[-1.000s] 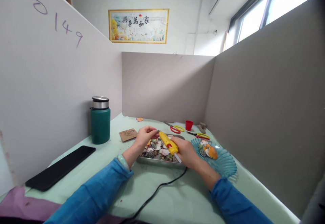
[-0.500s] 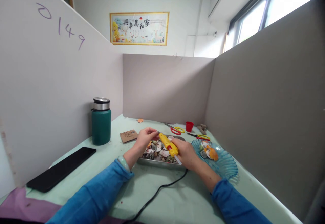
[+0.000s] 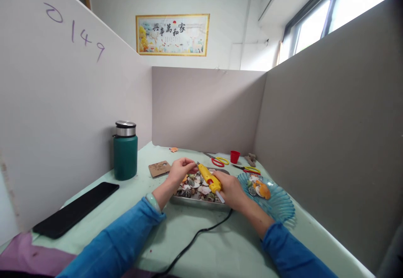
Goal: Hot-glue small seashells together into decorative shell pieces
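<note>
Room: head view; white wall w/ gold-framed pic [image 3: 172,35], window [image 3: 315,26] upper R, grey partitions [image 3: 204,106] on three sides; "0149" handwritten on L one.
Surface: pale green cover [image 3: 220,248]; purple cloth [image 3: 37,253] at near L edge.
R hand [image 3: 232,190]: fingers wrapped round yellow glue gun [image 3: 205,174], firm grip; blue sleeve.
Glue gun: above shell tray, btwn hands, tilted, nozzle fwd + L, pale stick poking out rear; can't tell if nozzle touches L fingertips.
L hand [image 3: 181,172]: thumb + index drawn close tog. at nozzle tip; can't tell if sth small is pinched there. Pale green bangle [image 3: 153,201] at wrist, blue sleeve.
Tray [image 3: 198,202]: metal, under both hands, w/ mixed shells [image 3: 193,180].
Cord [image 3: 195,237]: black, runs from near R hand to near edge.
Plate [image 3: 281,205]: blue, clear, ribbed, R of tray; orange, white + dark shells [image 3: 262,190] on it.
L side: green bottle [image 3: 125,157] upright by partition; flat black slab [image 3: 75,211] nearer; brown card [image 3: 159,169] just beside L hand.
Far side: small orange pc [image 3: 173,149], red/yellow-handled scissors [image 3: 220,161], red cup [image 3: 234,157], second red/yellow-handled tool [image 3: 248,169] near plate, greyish lump [image 3: 250,159] in far R corner.
</note>
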Tool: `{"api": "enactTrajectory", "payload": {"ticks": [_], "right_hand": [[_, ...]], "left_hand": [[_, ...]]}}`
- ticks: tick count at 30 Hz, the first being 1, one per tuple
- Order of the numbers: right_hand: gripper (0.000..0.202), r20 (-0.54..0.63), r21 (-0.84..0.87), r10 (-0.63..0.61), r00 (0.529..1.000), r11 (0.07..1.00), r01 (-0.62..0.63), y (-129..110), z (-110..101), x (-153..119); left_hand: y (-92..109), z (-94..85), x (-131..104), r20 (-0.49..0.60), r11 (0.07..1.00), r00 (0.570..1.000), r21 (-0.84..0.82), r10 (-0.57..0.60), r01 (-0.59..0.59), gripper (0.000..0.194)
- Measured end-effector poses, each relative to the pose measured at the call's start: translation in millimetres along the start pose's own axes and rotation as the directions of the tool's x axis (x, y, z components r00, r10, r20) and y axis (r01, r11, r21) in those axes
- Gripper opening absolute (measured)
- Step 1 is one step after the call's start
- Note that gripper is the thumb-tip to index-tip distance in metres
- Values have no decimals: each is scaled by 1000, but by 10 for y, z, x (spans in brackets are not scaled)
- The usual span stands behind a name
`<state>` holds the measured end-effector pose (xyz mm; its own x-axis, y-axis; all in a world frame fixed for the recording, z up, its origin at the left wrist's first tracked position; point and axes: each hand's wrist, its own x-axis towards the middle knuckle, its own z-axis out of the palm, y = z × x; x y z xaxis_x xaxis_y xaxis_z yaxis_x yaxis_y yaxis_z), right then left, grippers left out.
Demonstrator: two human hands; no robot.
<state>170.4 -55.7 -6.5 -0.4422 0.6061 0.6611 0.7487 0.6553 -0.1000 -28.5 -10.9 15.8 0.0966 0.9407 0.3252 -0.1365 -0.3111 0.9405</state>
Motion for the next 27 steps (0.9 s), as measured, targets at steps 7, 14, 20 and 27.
{"api": "enactTrajectory", "payload": {"ticks": [7,14,20,27], "right_hand": [[12,9,0,5,1000,1000,-5,1,1,10],[14,19,28,-2,1000,1000,1,-11,-1,10],[13,21,27,3,1000,1000,-4,-22,-7,11],[10,17,40,-4,1000,999,3,-31,-12,13]], "left_hand": [[-8,-14,0,-2,1000,1000,27,-3,3,23],[-26,-36,29,-5,1000,1000,-8,0,0,26],[-83,-53,62,4,1000,1000,-12,2,-1,26],[-152,-42,110,-5,999,1000,-46,-15,15,24]]}}
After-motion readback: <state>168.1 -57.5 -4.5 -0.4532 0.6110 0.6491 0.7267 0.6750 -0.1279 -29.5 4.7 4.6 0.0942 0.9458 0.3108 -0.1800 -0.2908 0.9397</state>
